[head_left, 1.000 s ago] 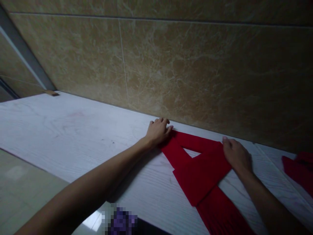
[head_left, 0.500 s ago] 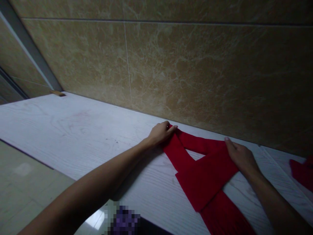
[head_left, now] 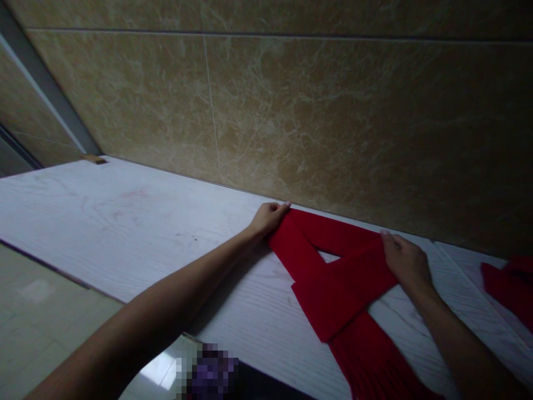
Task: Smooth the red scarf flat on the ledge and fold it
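Observation:
A long red cloth strip [head_left: 333, 289] lies folded over itself on the white wood-grain table [head_left: 125, 222], forming a triangle loop near the wall. My left hand [head_left: 268, 218] is closed, pinching the far left corner of the fold by the wall. My right hand [head_left: 406, 262] rests on the right end of the crossing band, fingers curled over its edge and pressing it down. The strip's pleated tail runs off toward the bottom edge of the view.
A tan marble-tiled wall [head_left: 316, 116] rises right behind the table. More red cloth [head_left: 508, 286] lies at the far right. A small wooden block [head_left: 94, 159] sits at the table's far left corner. Tiled floor [head_left: 37, 322] shows at lower left.
My left hand went from lying flat on the corner to pinching it and drew it slightly toward the wall. The right hand stayed on the band's right end.

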Action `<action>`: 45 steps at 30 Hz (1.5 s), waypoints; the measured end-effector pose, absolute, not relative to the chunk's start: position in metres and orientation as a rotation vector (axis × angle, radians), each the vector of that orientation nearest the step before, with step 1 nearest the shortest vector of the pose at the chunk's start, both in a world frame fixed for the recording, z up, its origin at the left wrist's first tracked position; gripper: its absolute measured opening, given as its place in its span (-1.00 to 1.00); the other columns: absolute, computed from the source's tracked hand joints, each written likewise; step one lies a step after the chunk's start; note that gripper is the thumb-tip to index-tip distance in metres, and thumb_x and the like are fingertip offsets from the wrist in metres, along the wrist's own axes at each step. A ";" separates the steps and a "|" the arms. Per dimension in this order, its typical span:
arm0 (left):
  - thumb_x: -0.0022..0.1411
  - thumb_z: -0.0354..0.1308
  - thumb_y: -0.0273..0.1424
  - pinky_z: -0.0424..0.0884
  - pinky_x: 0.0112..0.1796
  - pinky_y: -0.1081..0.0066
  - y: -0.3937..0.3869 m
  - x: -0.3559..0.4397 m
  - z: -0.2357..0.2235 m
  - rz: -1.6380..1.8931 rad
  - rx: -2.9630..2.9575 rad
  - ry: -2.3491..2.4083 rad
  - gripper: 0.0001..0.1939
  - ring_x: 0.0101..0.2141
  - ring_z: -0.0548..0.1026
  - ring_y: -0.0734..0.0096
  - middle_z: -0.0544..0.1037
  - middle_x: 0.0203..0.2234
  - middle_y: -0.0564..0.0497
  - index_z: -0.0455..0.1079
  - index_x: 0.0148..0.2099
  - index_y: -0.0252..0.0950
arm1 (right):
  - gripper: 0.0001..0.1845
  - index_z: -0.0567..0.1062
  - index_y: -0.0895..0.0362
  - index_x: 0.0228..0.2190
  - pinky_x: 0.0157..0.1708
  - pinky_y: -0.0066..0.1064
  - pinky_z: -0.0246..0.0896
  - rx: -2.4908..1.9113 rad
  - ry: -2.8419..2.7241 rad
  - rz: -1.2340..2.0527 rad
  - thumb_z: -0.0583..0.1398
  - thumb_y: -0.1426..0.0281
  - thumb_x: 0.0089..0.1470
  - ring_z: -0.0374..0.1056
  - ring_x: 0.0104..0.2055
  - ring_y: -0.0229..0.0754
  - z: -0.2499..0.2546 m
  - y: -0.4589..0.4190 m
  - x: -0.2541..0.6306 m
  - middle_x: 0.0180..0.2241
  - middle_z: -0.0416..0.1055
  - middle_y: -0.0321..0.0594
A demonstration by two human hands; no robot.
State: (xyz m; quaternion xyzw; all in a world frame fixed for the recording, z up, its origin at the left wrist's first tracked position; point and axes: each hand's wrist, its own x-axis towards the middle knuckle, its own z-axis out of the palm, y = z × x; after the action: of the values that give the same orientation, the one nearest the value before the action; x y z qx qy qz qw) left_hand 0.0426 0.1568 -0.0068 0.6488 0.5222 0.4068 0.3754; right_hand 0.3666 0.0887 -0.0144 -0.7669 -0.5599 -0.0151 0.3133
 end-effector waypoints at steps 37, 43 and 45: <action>0.28 -0.02 0.10 0.05 -0.52 0.46 0.156 0.038 0.003 0.971 1.822 1.492 -0.44 -0.56 0.21 0.46 0.26 -0.65 0.11 0.20 -0.53 -0.25 | -0.37 0.39 0.03 -0.61 -0.45 -0.33 0.01 -2.053 -1.512 -0.011 -0.11 -0.04 0.28 0.18 -0.49 -0.13 -0.012 0.096 0.360 -0.57 0.39 -0.15; 0.26 0.02 0.08 0.02 -0.56 0.47 0.159 0.032 0.006 0.937 1.781 1.480 -0.45 -0.60 0.18 0.49 0.24 -0.68 0.11 0.21 -0.56 -0.25 | -0.39 0.15 0.00 -0.68 -0.48 -0.31 -0.07 -1.982 -1.481 -0.045 -0.10 -0.10 0.23 0.04 -0.53 -0.18 -0.009 0.094 0.359 -0.66 0.20 -0.25; 0.24 0.05 0.07 0.03 -0.57 0.47 0.160 0.030 0.007 0.902 1.779 1.479 -0.45 -0.61 0.19 0.49 0.25 -0.70 0.10 0.25 -0.57 -0.26 | -0.41 0.14 0.00 -0.68 -0.47 -0.30 -0.08 -1.981 -1.466 -0.053 -0.08 -0.08 0.22 0.03 -0.53 -0.18 -0.008 0.094 0.358 -0.65 0.19 -0.26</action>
State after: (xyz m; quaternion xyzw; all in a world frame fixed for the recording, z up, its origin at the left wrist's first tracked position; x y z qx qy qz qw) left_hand 0.0303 0.1602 0.0070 0.6778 0.5636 0.3438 0.3235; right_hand 0.3585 0.0937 -0.0080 -0.7581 -0.5612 -0.0202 0.3317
